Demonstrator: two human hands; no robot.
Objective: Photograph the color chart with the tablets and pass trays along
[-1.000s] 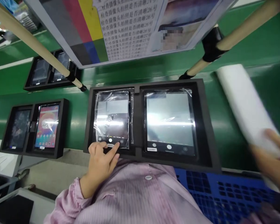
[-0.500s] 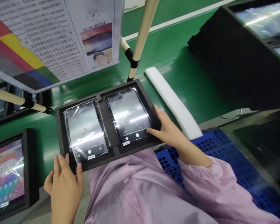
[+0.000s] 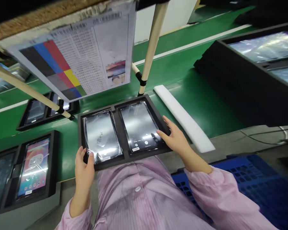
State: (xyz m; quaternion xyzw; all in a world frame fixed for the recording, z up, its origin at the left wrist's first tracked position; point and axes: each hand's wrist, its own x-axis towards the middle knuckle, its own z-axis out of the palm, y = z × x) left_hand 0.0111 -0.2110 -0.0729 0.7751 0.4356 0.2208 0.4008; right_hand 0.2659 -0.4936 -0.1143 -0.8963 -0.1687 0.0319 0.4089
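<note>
A black foam tray [image 3: 121, 131] lies at the front edge of the green table, just before my body. In its left pocket is a tablet [image 3: 97, 129] in crinkled clear film with handwriting on it. The right pocket holds a second tablet [image 3: 139, 123], its lit screen showing round icons along the bottom. My left hand [image 3: 84, 172] grips the tray's front left corner, thumb over the front rim. My right hand [image 3: 177, 137] holds the right side, its fingers along the outer edge and its thumb reaching over the rim by the right tablet's lower corner.
A white foam strip [image 3: 182, 116] lies right of the tray. Black trays [image 3: 54, 159] with tablets stand at left, and a tall black stack [image 3: 230, 80] at right. A colour-chart sheet [image 3: 86, 64] hangs overhead between beige poles [image 3: 151, 48]. A blue plastic pallet [image 3: 244, 179] is below.
The view has tilted up, showing more of the table and left trays. My left hand has moved up along the tray's front left corner. My right thumb has shifted slightly off the screen's corner icon.
</note>
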